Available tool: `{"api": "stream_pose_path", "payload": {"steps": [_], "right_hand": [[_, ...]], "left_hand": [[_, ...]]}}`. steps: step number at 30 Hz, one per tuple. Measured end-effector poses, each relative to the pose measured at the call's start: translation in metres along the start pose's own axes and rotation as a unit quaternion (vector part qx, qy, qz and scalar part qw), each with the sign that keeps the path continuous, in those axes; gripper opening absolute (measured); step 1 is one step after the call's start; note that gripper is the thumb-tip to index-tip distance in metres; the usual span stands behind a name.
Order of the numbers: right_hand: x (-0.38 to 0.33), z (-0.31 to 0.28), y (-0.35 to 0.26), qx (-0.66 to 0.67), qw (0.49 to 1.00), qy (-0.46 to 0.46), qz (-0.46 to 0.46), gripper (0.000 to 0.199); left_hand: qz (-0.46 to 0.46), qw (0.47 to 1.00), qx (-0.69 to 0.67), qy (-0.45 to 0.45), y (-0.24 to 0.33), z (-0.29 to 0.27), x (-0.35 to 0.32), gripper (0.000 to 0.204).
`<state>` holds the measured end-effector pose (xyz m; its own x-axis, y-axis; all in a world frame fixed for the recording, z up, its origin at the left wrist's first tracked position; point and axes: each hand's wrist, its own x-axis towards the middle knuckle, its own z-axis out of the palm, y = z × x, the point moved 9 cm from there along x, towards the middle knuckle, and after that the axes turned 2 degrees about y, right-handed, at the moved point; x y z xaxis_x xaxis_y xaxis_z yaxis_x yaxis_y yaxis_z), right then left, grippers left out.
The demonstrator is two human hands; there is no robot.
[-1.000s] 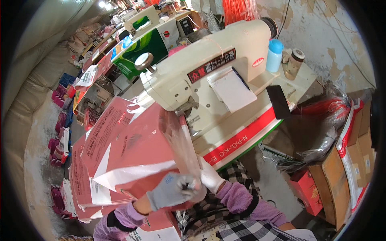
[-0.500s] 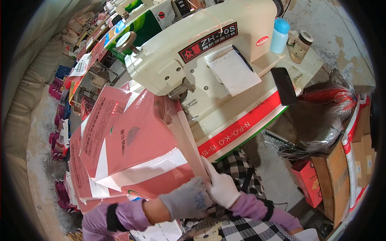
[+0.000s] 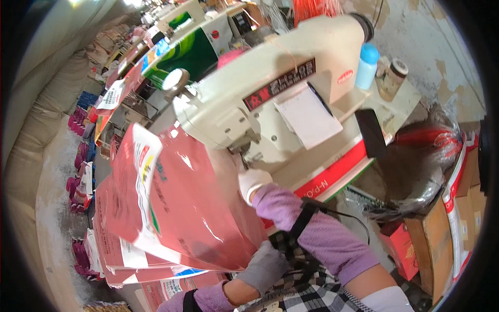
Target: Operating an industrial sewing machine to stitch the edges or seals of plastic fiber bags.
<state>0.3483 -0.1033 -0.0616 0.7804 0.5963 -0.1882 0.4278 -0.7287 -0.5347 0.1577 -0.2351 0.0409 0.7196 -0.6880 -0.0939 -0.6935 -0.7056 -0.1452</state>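
A large pinkish-red printed plastic sack point(image 3: 200, 195) spreads before me, its upper left part folded up to show a white strip. Its right edge runs up to the needle area of a cream sewing machine point(image 3: 228, 99). My right hand point(image 3: 253, 183), in a white glove, pinches that edge just below the presser foot; its fingertips are partly hidden. Lower down, my left hand point(image 3: 264, 268), in a grey glove, is closed round the near corner of the sack beside my checked apron. More red sacks point(image 3: 106, 234) lie stacked beneath at the left.
On the machine bed lie a white notepad point(image 3: 309, 117) with a dark pen and a black phone point(image 3: 370, 132). A blue bottle point(image 3: 367, 66) and a lidded jar point(image 3: 393, 80) stand behind. Boxes point(image 3: 429, 249) and clear plastic wrapping point(image 3: 426, 177) are at the right.
My right hand has moved up along the sack's edge to the presser foot. My left hand has shifted slightly right and down. The sack's upper left part has lifted and folded over.
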Motion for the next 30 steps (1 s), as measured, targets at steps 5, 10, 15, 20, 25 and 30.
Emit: {"api": "stream_pose_path", "payload": {"steps": [5,10,15,20,25,30], "right_hand": [[-0.043,-0.003,0.000,0.127,0.988,-0.056,0.063,0.061],[-0.088,0.023,0.011,0.451,0.887,0.086,-0.042,0.046],[-0.132,0.061,0.013,0.622,0.772,-0.082,0.097,0.034],[-0.193,0.081,-0.015,0.720,0.656,-0.177,0.142,0.031],[-0.213,0.021,0.009,0.567,0.811,-0.122,0.083,0.033],[-0.157,-0.017,0.013,0.278,0.960,-0.003,0.035,0.053]], "left_hand": [[-0.131,0.937,-0.177,-0.271,-0.132,-0.074,-0.020,0.043],[-0.206,0.853,-0.377,-0.297,-0.087,-0.013,-0.085,0.052],[-0.463,0.412,-0.780,-0.083,-0.099,0.010,-0.088,0.042],[-0.066,0.988,-0.124,0.069,-0.111,-0.053,-0.026,0.014],[-0.151,0.940,-0.238,-0.192,-0.065,-0.021,-0.027,0.030],[-0.102,0.954,-0.185,-0.213,-0.027,0.006,-0.020,0.027]]}}
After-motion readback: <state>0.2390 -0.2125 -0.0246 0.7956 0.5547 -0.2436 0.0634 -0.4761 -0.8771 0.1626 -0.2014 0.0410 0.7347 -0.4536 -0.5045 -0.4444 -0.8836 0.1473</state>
